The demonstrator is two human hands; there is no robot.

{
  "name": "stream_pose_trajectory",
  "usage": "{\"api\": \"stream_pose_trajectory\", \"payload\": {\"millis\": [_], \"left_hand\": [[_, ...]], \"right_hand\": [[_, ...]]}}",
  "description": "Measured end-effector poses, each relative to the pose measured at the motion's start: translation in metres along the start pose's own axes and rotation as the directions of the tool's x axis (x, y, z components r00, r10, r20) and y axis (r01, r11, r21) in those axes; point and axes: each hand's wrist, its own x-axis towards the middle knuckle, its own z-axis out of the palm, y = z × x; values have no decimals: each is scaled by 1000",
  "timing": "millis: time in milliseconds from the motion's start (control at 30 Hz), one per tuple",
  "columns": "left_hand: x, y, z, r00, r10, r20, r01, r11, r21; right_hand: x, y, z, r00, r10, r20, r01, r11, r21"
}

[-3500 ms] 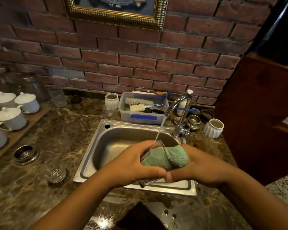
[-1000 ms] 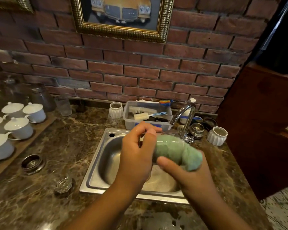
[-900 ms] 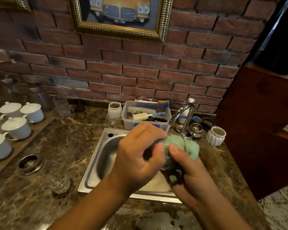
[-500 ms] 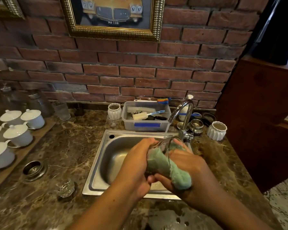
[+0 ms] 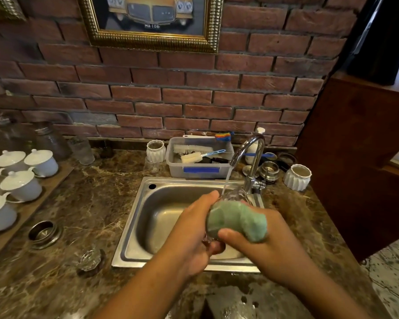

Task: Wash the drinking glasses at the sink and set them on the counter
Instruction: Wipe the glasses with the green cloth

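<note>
Glass (image 5: 235, 195) rests in curled grip of left hand (image 5: 192, 230) (right hand (image 5: 271, 246) clamps green cloth (image 5: 237, 219) round it).

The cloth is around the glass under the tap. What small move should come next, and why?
Probably draw the cloth off with the right hand: it covers most of the glass, which the left hand holds under the stream, blocking the rinse.

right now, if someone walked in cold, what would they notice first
Front and centre, two hands meet over the steel sink: the left hand holds a glass under the running tap while the right hand grips a green cloth wrapped round it. Above, a gold-framed picture of a car hangs on the red brick wall, and white lidded cups line a board at the far left.
</note>
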Motion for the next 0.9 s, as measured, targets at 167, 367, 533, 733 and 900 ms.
{"api": "stream_pose_trajectory", "payload": {"millis": [167, 367, 533, 733, 900], "left_hand": [[0, 0, -1, 909, 416, 10, -412, 897, 162], [0, 3, -29, 618, 703, 352, -744, 379, 551], [0, 2, -63, 807, -230, 543, 68, 951, 301], [-3, -29, -101, 806, -198, 558, 253, 967, -21], [-3, -60, -141, 994, -23, 110, 37, 991, -132]], "right_hand": [[2, -5, 8, 998, -3, -69, 16, 981, 191], [17, 7, -1, 950, 287, 126, -300, 710, 637], [31, 9, -14, 838, 91, 537, -283, 915, 287], [38, 31, 29, 830, 335, 447, -557, 447, 700], [36, 48, 78, 680, 666, 308, -527, 151, 836]]}}
